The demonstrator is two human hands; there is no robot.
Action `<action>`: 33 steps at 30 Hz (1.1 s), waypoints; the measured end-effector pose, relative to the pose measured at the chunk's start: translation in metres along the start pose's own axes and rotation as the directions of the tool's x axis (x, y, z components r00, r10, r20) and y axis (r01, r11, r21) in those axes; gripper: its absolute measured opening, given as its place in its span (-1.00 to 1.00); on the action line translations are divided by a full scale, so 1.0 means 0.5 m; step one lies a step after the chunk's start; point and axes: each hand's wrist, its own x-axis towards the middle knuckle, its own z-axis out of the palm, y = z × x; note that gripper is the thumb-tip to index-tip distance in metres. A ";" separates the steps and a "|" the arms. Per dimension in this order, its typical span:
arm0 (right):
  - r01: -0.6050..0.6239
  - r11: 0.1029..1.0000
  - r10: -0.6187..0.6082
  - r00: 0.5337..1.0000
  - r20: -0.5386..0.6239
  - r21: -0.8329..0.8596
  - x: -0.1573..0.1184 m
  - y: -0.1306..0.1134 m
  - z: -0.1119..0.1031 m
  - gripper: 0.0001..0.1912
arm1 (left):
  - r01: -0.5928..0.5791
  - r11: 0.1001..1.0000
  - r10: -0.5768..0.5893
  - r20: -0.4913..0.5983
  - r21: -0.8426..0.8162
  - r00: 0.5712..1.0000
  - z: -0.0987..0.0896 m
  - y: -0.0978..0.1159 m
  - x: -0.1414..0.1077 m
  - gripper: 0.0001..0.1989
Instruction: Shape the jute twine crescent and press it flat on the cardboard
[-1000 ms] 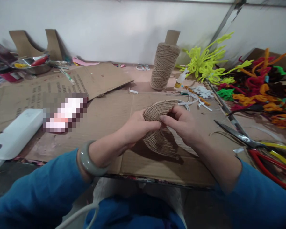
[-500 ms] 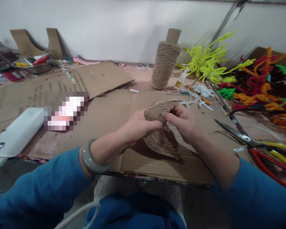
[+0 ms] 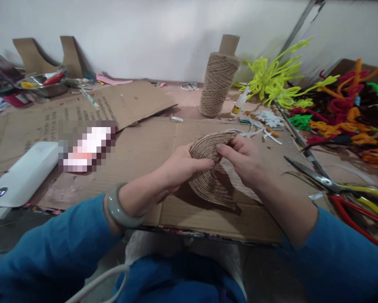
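Observation:
A curved, crescent-like piece of coiled jute twine [image 3: 209, 187] is held above the cardboard sheet [image 3: 189, 223]. My left hand [image 3: 184, 164] grips it from the left, thumb lying across its inner edge and the other fingers hidden behind. At the upper right end, my right hand [image 3: 241, 158] pinches the twine piece between thumb and fingers. Its lower end hangs free, tilted over the cardboard and casting a shadow. Behind the hands, a tall spool of jute twine [image 3: 219, 84] stands upright beside a small glue bottle [image 3: 240, 102].
Large open scissors [image 3: 326, 183] lie right of my right forearm. Bright pipe-cleaner flowers [image 3: 274, 80] crowd the back right. On the left are a white power bank [image 3: 25, 174], a blurred-out phone [image 3: 88, 149] and a metal bowl [image 3: 43, 89]. Another cardboard piece [image 3: 138, 101] lies behind.
My right thumb has shifted slightly right and up along the twine piece's upper part. My left hand keeps its hold, and the piece stays almost in place.

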 end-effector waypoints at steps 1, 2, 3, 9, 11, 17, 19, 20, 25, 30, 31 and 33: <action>-0.005 1.000 0.005 1.000 0.004 -0.006 0.001 0.000 -0.001 -0.81 | 0.000 1.000 0.000 0.008 0.002 1.000 -0.002 0.000 0.001 -0.69; -0.010 1.000 0.010 1.000 0.007 -0.008 0.002 -0.001 -0.004 -0.80 | 0.002 1.000 -0.002 0.015 0.010 1.000 -0.005 0.001 0.002 -0.68; -0.014 1.000 0.014 1.000 0.010 -0.002 0.002 -0.002 -0.008 -0.76 | 0.003 1.000 -0.004 0.025 0.018 1.000 -0.007 0.002 0.003 -0.68; 0.006 0.994 0.001 0.998 -0.065 0.112 0.004 -0.015 -0.037 -0.74 | 0.038 0.994 -0.048 0.095 0.098 0.994 -0.012 0.014 0.000 -0.64; 0.016 0.998 -0.012 0.998 -0.059 0.063 0.006 -0.016 -0.040 -0.81 | 0.061 0.987 -0.073 0.082 0.148 0.994 -0.011 0.016 0.000 -0.64; -0.034 0.999 0.036 0.996 -0.084 0.019 0.013 -0.011 -0.039 -0.90 | -0.008 0.975 -0.006 0.064 0.222 0.998 -0.027 0.020 0.011 -0.59; -0.060 0.998 0.062 0.996 -0.061 0.023 0.013 -0.011 -0.043 -0.87 | -0.024 0.969 0.010 0.059 0.245 0.998 -0.037 0.021 0.015 -0.59; -0.075 0.997 0.075 0.997 -0.034 0.012 0.013 -0.012 -0.045 -0.85 | -0.036 0.966 0.017 0.076 0.256 0.997 -0.041 0.021 0.016 -0.62; -0.091 0.987 0.101 0.992 0.069 -0.131 0.009 -0.011 -0.048 -0.77 | -0.060 0.939 0.013 0.139 0.339 0.990 -0.050 0.023 0.019 -0.71; -0.085 0.982 0.099 0.992 0.077 -0.167 0.014 -0.001 -0.045 -0.82 | -0.040 0.866 0.047 -0.001 0.499 0.999 -0.054 0.022 0.027 -0.60; -0.099 0.976 0.113 0.991 0.066 -0.192 0.015 0.002 -0.045 -0.82 | -0.066 0.830 0.091 -0.018 0.554 0.996 -0.057 0.021 0.030 -0.55; -0.141 0.957 0.159 0.986 0.050 -0.253 0.018 0.009 -0.047 -0.81 | -0.127 0.732 0.195 -0.028 0.670 0.980 -0.066 0.018 0.039 -0.46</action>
